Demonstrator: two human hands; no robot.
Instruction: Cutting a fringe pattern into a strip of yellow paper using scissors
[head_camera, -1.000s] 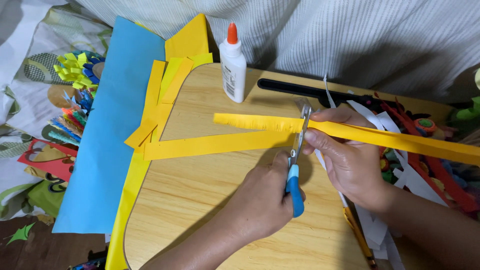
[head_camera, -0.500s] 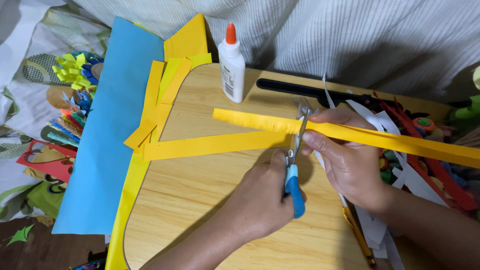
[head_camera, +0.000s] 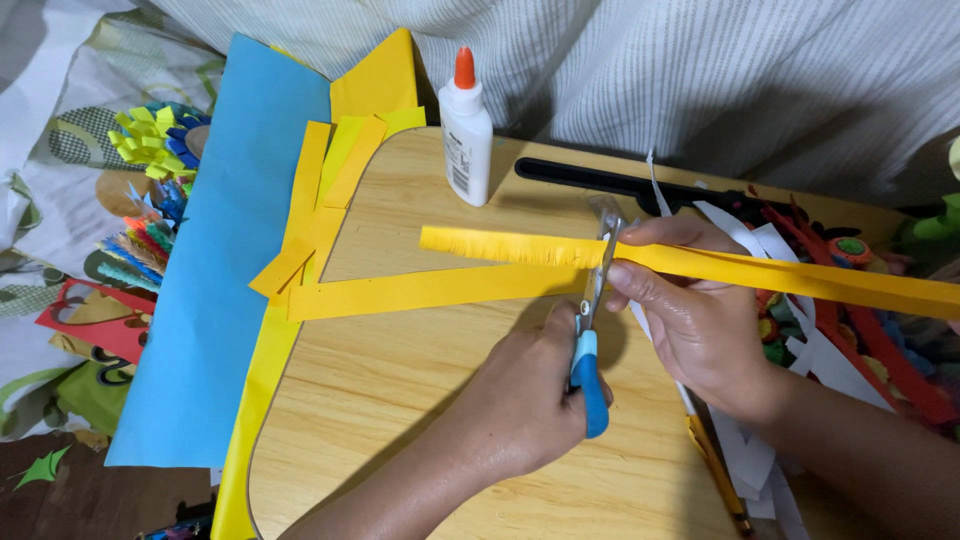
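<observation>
- My left hand (head_camera: 520, 400) has its fingers closed through the blue-handled scissors (head_camera: 592, 330), blades across the yellow paper strip (head_camera: 760, 268).
- My right hand (head_camera: 690, 320) pinches that strip just beside the blades, above the counter (head_camera: 400, 400).
- Step in hand, I judge: fringing the strip's edge; next snip needs the strip fed along.
- Second yellow strip (head_camera: 420, 292) lies flat; glue bottle (head_camera: 466, 130) upright behind.
- Blue sheet (head_camera: 220, 260) left; striped cloth (head_camera: 700, 80) beyond.
</observation>
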